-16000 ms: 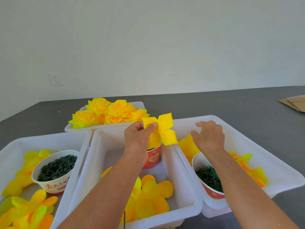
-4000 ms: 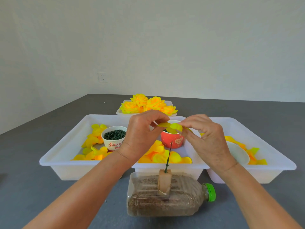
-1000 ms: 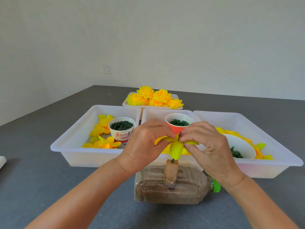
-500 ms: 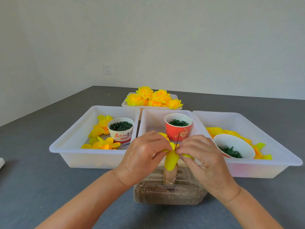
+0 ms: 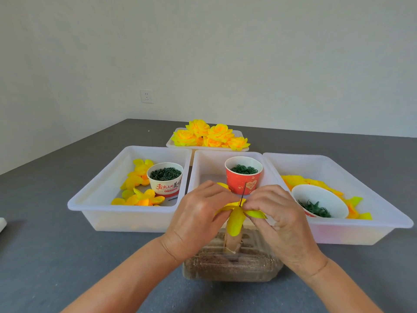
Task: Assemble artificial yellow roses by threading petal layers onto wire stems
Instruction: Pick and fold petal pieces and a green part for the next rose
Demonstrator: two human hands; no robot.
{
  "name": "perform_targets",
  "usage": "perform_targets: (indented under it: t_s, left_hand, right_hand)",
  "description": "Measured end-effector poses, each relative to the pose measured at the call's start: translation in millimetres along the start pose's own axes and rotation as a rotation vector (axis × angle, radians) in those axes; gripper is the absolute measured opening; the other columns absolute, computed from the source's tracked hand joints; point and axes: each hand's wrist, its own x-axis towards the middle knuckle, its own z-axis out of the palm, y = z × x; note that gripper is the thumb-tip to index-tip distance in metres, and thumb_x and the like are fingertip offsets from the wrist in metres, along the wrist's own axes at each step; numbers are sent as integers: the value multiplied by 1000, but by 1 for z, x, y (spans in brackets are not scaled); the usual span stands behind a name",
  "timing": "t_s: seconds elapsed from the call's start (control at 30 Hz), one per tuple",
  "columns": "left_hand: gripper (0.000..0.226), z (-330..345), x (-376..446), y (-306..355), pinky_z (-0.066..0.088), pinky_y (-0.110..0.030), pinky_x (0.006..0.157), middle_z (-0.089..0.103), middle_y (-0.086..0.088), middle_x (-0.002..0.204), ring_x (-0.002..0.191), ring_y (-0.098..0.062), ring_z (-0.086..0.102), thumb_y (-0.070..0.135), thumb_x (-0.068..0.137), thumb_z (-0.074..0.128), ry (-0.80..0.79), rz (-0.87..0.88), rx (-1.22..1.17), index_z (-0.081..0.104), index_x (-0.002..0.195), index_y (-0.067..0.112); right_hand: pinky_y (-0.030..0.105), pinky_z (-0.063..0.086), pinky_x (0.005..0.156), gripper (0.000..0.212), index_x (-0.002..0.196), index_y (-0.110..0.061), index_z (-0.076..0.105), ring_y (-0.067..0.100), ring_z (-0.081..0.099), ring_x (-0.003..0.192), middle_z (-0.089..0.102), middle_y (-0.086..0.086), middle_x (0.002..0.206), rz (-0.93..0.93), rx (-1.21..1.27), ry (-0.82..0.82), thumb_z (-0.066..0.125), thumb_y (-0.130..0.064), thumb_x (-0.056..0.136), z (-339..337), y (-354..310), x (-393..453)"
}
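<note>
A yellow petal layer (image 5: 235, 219) sits threaded on a thin dark wire stem (image 5: 243, 193), whose tip pokes up above it between the two hands. One petal droops toward the near side, and others spread left and right under the fingers. The left hand (image 5: 198, 219) has its fingers curled in, pinching the left part of the layer; the right hand (image 5: 278, 219) has its fingers curled too, pinching the right part right beside the wire. The stem stands in a small tan block (image 5: 232, 243) set on a clear plastic bottle (image 5: 230, 265) that lies on its side at the near edge of the grey table (image 5: 45, 256), filled with something brown.

Just behind the hands stand three white bins side by side. The middle bin (image 5: 207, 163) holds a red paper cup (image 5: 243, 179) of green rings. The left bin (image 5: 97, 199) holds loose yellow petals (image 5: 137, 198) and a white printed cup (image 5: 165, 179) full of dark green pieces. The right bin (image 5: 361, 231) holds yellow petals and a white bowl (image 5: 320, 198) with green bits inside. Farther back, a white tray (image 5: 239, 134) carries finished yellow roses (image 5: 209, 136). A wall socket (image 5: 146, 96) shows on the far wall.
</note>
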Motion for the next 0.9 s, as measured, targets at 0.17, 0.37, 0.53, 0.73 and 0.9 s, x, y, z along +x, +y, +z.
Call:
perform_targets:
  t_s: [0.17, 0.37, 0.53, 0.73, 0.9]
  left_hand:
    - [10, -1, 2, 2, 49, -30, 61, 68, -4, 81, 72, -24, 59, 1, 81, 67, 6, 74, 49, 71, 73, 5]
    - [15, 0, 1, 3, 49, -31, 59, 66, -5, 75, 67, -25, 58, -7, 72, 68, -65, 186, 157, 69, 66, 6]
    - [11, 1, -6, -3, 50, -31, 67, 67, -4, 82, 74, -25, 60, 0, 82, 65, -74, 112, 75, 72, 78, 7]
    - [18, 5, -13, -8, 51, -31, 68, 69, -2, 85, 80, -19, 61, 5, 69, 76, -32, -134, 47, 73, 87, 8]
    - [22, 4, -12, -8, 52, -30, 59, 68, -3, 80, 74, -24, 61, -11, 64, 69, -75, -42, 61, 72, 76, 8]
  right_hand:
    - [36, 47, 75, 8, 73, -12, 71, 19, 58, 87, 68, -6, 80, -70, -48, -30, 67, -5, 75, 0, 1, 1]
    - [25, 36, 80, 12, 71, -16, 71, 14, 52, 94, 68, -9, 78, -106, -135, -119, 69, -4, 69, -2, 3, 1]
    - [27, 40, 81, 11, 77, -16, 72, 11, 52, 95, 68, -9, 81, -33, -60, -118, 68, -7, 72, -1, 3, -6]
    - [44, 51, 73, 21, 82, -12, 72, 22, 60, 88, 67, -3, 86, 56, -37, -28, 70, 2, 67, 3, 8, -12]
    - [43, 51, 71, 28, 78, -10, 74, 25, 60, 85, 69, -2, 83, -4, -62, -20, 65, 10, 61, 4, 9, -13]
